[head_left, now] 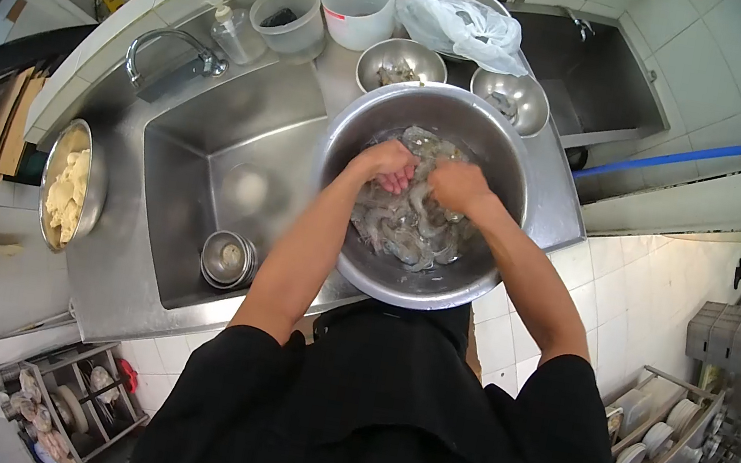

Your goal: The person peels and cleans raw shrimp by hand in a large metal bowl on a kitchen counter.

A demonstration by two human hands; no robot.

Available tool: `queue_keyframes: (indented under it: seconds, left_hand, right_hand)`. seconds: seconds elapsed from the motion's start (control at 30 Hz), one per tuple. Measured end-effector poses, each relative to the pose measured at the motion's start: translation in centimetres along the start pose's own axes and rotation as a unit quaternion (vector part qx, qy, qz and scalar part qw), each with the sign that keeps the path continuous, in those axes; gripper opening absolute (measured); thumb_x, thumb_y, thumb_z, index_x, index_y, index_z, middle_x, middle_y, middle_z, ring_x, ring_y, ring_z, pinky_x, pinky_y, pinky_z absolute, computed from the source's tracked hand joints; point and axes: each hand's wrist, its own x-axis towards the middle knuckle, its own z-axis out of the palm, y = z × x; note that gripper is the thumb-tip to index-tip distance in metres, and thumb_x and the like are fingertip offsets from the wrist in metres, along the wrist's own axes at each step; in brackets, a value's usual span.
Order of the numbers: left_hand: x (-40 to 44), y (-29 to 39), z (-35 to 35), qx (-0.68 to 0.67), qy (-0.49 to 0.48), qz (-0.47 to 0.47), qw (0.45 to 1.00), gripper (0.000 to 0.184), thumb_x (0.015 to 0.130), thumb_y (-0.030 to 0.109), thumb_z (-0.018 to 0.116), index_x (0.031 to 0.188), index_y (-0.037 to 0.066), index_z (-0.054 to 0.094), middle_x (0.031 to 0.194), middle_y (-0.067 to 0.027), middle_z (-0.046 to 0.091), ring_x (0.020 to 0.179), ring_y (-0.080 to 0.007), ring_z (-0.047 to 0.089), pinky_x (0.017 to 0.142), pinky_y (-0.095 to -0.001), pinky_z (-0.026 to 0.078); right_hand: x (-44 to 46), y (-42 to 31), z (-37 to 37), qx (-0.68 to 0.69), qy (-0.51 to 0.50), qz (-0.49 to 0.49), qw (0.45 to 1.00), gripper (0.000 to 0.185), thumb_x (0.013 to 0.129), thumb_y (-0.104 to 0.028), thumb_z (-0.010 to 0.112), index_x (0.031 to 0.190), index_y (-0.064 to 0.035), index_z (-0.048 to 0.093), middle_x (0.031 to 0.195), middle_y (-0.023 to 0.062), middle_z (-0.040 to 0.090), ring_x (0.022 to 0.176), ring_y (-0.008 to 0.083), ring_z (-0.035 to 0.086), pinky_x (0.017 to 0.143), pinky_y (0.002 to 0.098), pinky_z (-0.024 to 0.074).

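Note:
A large metal bowl (338, 144) stands on the steel counter in front of me, with many grey, raw shrimp (408, 238) lying wet inside it. Both hands reach down into this bowl, close together over the shrimp. The fingers of my left hand (388, 167) are curled inward, and what they hold is hidden. My right hand (458, 187) is closed, knuckles up, around a shrimp mostly covered by the fingers. Behind the rim, a small metal bowl (367, 66) contains a few shrimp-like pieces. Another small metal bowl (535, 112) holds greyish pieces.
Left is a sink (211, 134) with stacked small bowls (228, 259) and a faucet (213, 64). A bowl of pale yellowish food (68, 184) sits at far left. Plastic tubs (357, 8) and a white plastic bag (461, 28) stand behind. A second sink (561, 68) is at back right.

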Motion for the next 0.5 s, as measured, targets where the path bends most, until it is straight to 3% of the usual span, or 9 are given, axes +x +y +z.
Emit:
queue_keyframes:
  seconds: [0.07,0.17,0.2,0.27,0.3,0.37,0.4,0.47,0.5]
  left_hand:
    - [0.1,0.4,0.5,-0.043,-0.006,-0.016,0.999,0.039,0.094,0.037,0.05,0.088,0.0,0.063,0.072,-0.0133,0.065,0.071,-0.0218,0.067,0.057,-0.0331,0.055]
    - [-0.4,1.3,1.8,-0.154,0.068,0.097,0.981,0.043,0.096,0.041,0.048,0.09,0.0,0.061,0.073,-0.0125,0.064,0.064,-0.019,0.064,0.056,-0.0305,0.053]
    - [-1.0,1.7,2.1,-0.175,0.056,0.127,0.975,0.041,0.097,0.04,0.048,0.088,0.003,0.061,0.074,-0.0086,0.063,0.065,-0.0171,0.062,0.057,-0.0293,0.052]
    - [-2.0,2.5,2.3,-0.157,0.058,0.173,0.971,0.038,0.099,0.038,0.046,0.089,0.004,0.06,0.072,-0.0051,0.06,0.063,-0.0159,0.058,0.058,-0.0318,0.049]
    - [-1.7,2.3,2.4,-0.156,0.058,0.173,0.971,0.038,0.099,0.038,0.046,0.089,0.004,0.06,0.072,-0.0051,0.06,0.063,-0.0159,0.058,0.058,-0.0318,0.049]
    - [-1.3,1.6,2.4,0.061,0.216,0.283,0.933,0.038,0.099,0.035,0.046,0.089,0.0,0.057,0.069,-0.009,0.059,0.062,-0.0179,0.057,0.058,-0.035,0.047]
    - [-1.1,1.0,2.2,0.061,0.22,0.283,0.932,0.038,0.099,0.035,0.046,0.089,0.0,0.057,0.069,-0.009,0.059,0.062,-0.0179,0.057,0.058,-0.035,0.047]
    - [-1.1,0.1,1.9,0.095,0.243,0.268,0.927,0.037,0.098,0.033,0.045,0.091,-0.003,0.054,0.07,-0.0127,0.058,0.06,-0.0184,0.056,0.058,-0.0351,0.046]
    - [-1.4,0.0,1.8,0.095,0.246,0.268,0.927,0.037,0.098,0.033,0.045,0.091,-0.003,0.054,0.07,-0.0127,0.058,0.06,-0.0184,0.056,0.058,-0.0351,0.046]
  right_hand:
    - [-0.3,0.8,-1.1,0.037,0.067,0.052,0.996,0.022,0.079,-0.021,0.062,0.089,-0.0024,0.07,0.103,0.0182,0.062,0.097,0.0351,0.063,0.081,0.0467,0.0516]
    - [-0.4,0.4,-2.7,0.069,0.162,0.114,0.978,0.022,0.08,-0.023,0.06,0.086,-0.0036,0.069,0.103,0.0164,0.063,0.097,0.0363,0.063,0.083,0.048,0.0507]
    - [-0.4,0.2,-2.7,0.07,0.163,0.116,0.977,0.022,0.08,-0.023,0.06,0.086,-0.0036,0.069,0.103,0.0164,0.063,0.097,0.0363,0.063,0.083,0.048,0.0507]
    - [-0.5,-0.1,-2.7,-0.037,0.284,0.071,0.956,0.024,0.08,-0.026,0.059,0.083,-0.0043,0.068,0.099,0.0147,0.064,0.091,0.0378,0.063,0.078,0.0513,0.0499]
    - [-0.5,0.0,-2.6,-0.037,0.284,0.071,0.955,0.024,0.08,-0.026,0.059,0.083,-0.0043,0.068,0.099,0.0147,0.064,0.091,0.0378,0.063,0.078,0.0513,0.0499]
    - [-0.1,0.2,-2.7,-0.077,0.29,0.018,0.954,0.025,0.08,-0.027,0.057,0.078,-0.0041,0.067,0.086,0.0138,0.065,0.079,0.0364,0.063,0.067,0.0526,0.0476]
    - [0.4,0.7,-2.7,-0.077,0.292,0.014,0.953,0.025,0.08,-0.027,0.057,0.078,-0.0041,0.067,0.086,0.0138,0.065,0.079,0.0364,0.063,0.067,0.0526,0.0476]
    - [1.9,2.2,-3.1,0.121,0.1,-0.005,0.988,0.027,0.082,-0.027,0.055,0.073,-0.0031,0.065,0.079,0.0138,0.066,0.068,0.0364,0.061,0.061,0.0515,0.0452]
    - [2.8,2.6,-4.3,0.12,0.101,-0.008,0.988,0.027,0.082,-0.027,0.055,0.073,-0.0031,0.065,0.079,0.0138,0.066,0.068,0.0364,0.061,0.061,0.0515,0.0452]
